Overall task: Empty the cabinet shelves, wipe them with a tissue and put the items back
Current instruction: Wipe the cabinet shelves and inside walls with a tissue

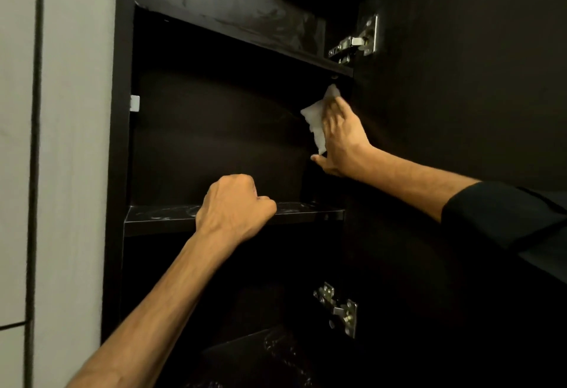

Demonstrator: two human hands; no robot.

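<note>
right hand point(339, 136): fingers flat, pressing tissue point(316, 117) on cabinet's point(119, 142) right inner wall
left hand point(234, 206): curled over middle shelf point(159, 217) front edge

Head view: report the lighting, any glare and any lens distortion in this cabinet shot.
Head view: dim overall, the cabinet interior nearly black; brightest are the white tissue under the right hand and the pale wall at left. Glare streaks the shelf front that the left hand grips, and the upper hinge. Wide-angle bending curves the shelf edges; the tissue looks slightly soft.
</note>
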